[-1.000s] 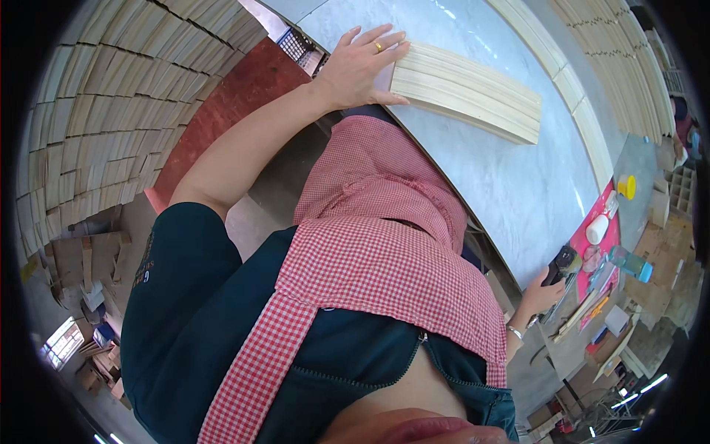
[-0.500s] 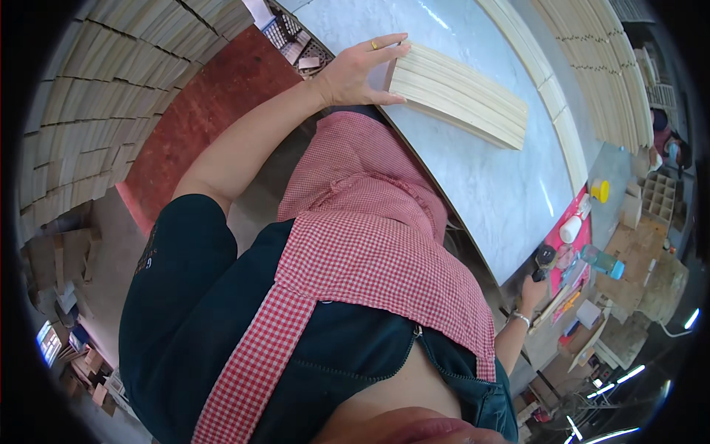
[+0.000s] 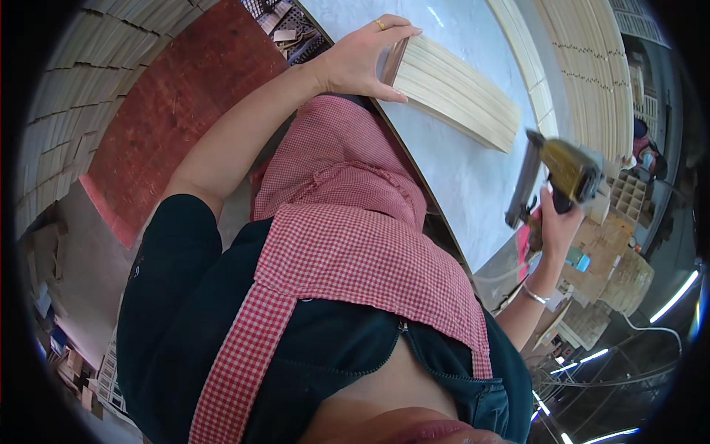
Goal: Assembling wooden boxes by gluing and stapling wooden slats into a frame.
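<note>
My left hand (image 3: 362, 59) grips the near left end of a bundle of pale wooden strips (image 3: 458, 92), with the thumb on one side and the fingers on the other. A darker brown face (image 3: 393, 63) shows at that end. The bundle lies flat on a bluish-white marbled tabletop (image 3: 473, 200). Over the table's right end, my right hand (image 3: 558, 229) is wrapped round the grip of a yellow and black nail gun (image 3: 566, 174). The tool is lifted, slightly blurred, and apart from the wood.
Pale strips (image 3: 529, 66) run along the table's far side, with tall stacks of strips (image 3: 592, 81) beyond. More stacks (image 3: 66, 118) stand at left, beside a red board (image 3: 185, 96). A dark crate (image 3: 303, 48) holds offcuts. A sectioned box (image 3: 629, 194) sits at right.
My right hand has raised the nail gun from the table's right end and brought it up toward the bundle. My left hand still holds the bundle's end, where the brown face now shows more.
</note>
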`<state>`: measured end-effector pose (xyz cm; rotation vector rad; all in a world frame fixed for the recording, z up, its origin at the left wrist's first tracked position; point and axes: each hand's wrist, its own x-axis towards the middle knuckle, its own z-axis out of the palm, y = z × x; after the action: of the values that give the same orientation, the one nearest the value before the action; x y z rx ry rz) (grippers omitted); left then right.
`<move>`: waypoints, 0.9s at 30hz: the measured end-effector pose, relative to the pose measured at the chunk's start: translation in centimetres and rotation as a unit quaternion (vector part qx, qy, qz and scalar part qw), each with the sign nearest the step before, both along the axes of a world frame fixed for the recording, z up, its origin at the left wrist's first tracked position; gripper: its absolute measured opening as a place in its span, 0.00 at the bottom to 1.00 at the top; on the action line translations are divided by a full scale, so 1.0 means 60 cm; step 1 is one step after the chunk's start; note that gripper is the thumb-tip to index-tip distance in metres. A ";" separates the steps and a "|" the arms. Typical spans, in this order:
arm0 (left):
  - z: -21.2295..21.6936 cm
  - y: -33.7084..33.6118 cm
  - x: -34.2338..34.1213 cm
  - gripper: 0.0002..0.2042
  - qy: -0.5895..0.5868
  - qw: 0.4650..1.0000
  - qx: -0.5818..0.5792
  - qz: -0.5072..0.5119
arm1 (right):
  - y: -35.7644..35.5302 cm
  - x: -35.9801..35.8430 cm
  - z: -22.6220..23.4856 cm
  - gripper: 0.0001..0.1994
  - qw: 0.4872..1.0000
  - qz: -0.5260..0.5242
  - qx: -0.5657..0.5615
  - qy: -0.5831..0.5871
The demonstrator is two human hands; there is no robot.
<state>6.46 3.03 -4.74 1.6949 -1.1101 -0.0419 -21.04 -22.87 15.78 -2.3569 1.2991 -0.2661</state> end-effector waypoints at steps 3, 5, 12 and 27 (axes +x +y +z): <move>-0.001 -0.001 0.003 0.51 0.003 1.000 0.016 0.005 | 0.043 0.086 0.016 0.12 0.993 0.097 0.059 -0.040; -0.005 0.001 0.002 0.51 0.032 0.999 0.027 0.001 | 0.051 0.125 0.011 0.12 0.983 0.161 0.067 -0.059; -0.005 -0.004 0.010 0.51 0.057 0.998 0.031 -0.015 | 0.086 0.208 0.013 0.13 0.949 0.296 0.098 -0.039; -0.008 -0.011 0.009 0.54 0.051 0.998 0.031 -0.015 | 0.107 0.301 -0.004 0.17 0.922 0.368 0.092 0.081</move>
<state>7.01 2.36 -5.21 1.7118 -1.0688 -0.1816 -2.96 -16.43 15.54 -2.5382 0.3921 0.2761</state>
